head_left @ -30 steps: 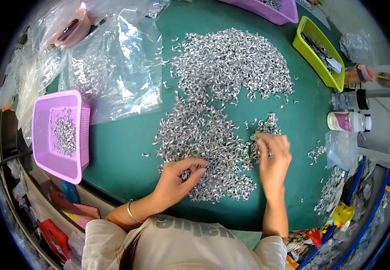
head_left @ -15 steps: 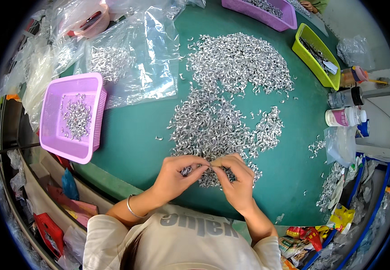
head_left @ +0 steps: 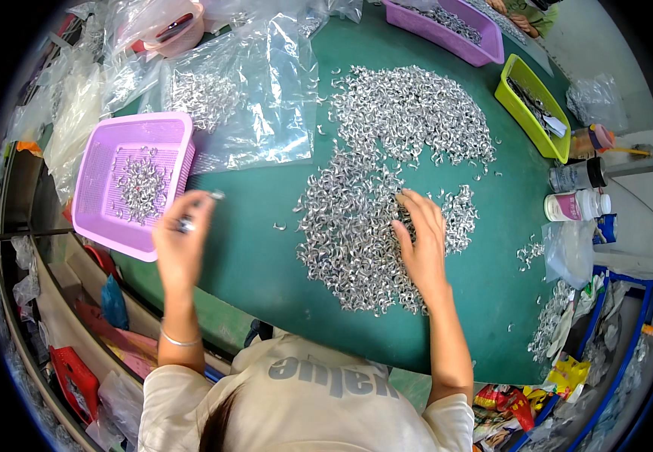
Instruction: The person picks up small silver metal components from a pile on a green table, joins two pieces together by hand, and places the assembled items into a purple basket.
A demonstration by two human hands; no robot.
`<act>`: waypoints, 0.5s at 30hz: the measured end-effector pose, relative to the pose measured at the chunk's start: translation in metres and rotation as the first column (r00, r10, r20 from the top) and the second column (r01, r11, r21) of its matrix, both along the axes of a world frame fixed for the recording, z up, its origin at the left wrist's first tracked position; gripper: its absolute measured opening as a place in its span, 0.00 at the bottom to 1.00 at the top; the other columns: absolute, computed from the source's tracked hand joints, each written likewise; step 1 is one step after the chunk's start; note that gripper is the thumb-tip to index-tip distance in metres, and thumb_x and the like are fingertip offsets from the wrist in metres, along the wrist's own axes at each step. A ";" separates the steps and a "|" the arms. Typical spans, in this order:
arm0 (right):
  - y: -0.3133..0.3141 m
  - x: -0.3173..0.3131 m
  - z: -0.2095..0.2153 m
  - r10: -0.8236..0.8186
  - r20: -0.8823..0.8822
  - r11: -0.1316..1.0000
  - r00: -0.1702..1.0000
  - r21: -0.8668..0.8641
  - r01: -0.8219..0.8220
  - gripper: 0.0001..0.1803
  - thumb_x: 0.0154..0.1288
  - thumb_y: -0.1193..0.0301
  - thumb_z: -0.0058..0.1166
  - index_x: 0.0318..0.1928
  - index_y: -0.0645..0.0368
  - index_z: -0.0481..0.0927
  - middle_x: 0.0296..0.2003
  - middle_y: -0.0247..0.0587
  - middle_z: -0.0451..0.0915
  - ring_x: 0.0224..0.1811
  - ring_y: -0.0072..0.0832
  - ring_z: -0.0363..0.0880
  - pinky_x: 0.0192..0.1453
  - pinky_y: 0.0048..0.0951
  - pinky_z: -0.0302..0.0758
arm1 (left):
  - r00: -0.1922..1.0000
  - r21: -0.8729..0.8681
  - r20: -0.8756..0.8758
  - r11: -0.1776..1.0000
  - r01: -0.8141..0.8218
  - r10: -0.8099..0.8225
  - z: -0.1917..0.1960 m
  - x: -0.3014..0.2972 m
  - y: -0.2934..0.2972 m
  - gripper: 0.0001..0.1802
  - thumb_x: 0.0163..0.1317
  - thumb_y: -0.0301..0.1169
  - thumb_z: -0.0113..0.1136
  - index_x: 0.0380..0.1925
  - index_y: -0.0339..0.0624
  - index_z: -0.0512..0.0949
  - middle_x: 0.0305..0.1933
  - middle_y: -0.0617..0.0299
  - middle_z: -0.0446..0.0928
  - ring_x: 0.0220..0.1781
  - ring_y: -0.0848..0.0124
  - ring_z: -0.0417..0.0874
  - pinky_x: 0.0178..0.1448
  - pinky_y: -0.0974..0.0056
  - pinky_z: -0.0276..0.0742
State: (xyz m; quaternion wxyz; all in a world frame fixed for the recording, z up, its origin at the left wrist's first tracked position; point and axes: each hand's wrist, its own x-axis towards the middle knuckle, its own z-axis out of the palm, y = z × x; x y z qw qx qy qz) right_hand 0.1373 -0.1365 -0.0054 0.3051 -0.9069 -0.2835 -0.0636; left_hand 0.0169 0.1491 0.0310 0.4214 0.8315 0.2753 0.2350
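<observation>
Small curved silver metal pieces (head_left: 357, 233) lie in a big heap on the green table, joined to another heap (head_left: 417, 113) farther back. My left hand (head_left: 180, 237), a little blurred, is closed beside the near right edge of a purple plastic basket (head_left: 93, 192). One curved metal piece (head_left: 217, 195) shows at its fingertips, and more pieces glint in the palm. Inside the basket lies a small pile of the same pieces (head_left: 142, 187). Over the right side of the heap, my right hand (head_left: 424, 241) is open, thumb and fingers apart, fingertips at the pieces.
A clear plastic bag (head_left: 266, 113) with silver pieces lies at the back left. Far right are a second purple basket (head_left: 485, 53), a yellow-green basket (head_left: 560, 143) and a white bottle (head_left: 567, 206). A co-worker's hand (head_left: 521, 22) shows at the top right.
My hands were together at the near edge of the heap. The left has moved left to the purple basket with metal pieces; the right has moved forward and right over the heap and opened.
</observation>
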 end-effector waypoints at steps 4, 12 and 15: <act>-0.010 -0.001 -0.006 0.118 -0.084 0.985 0.989 -0.119 -0.128 0.17 0.53 0.75 0.54 0.46 0.59 0.73 0.49 0.39 0.71 0.52 0.36 0.66 0.53 0.35 0.60 | 0.982 0.187 0.009 0.964 -0.187 0.189 -0.006 -0.013 0.078 0.08 0.54 0.27 0.59 0.33 0.32 0.78 0.23 0.67 0.72 0.27 0.80 0.67 0.32 0.74 0.64; -0.026 0.032 0.001 -0.043 -0.226 0.995 0.973 0.074 0.062 0.08 0.48 0.79 0.58 0.32 0.61 0.79 0.33 0.41 0.78 0.39 0.36 0.72 0.42 0.32 0.68 | 0.931 0.369 -0.140 0.891 -0.266 0.336 -0.024 -0.015 0.118 0.10 0.55 0.31 0.59 0.32 0.32 0.78 0.19 0.64 0.70 0.24 0.79 0.67 0.28 0.71 0.64; -0.006 0.040 0.004 0.020 -0.139 0.999 0.990 0.052 -0.013 0.16 0.48 0.76 0.59 0.41 0.60 0.76 0.40 0.42 0.76 0.45 0.38 0.70 0.49 0.36 0.65 | 0.939 0.381 -0.163 0.897 -0.223 0.303 -0.025 -0.014 0.121 0.11 0.55 0.31 0.59 0.32 0.32 0.78 0.20 0.65 0.71 0.25 0.79 0.67 0.29 0.72 0.64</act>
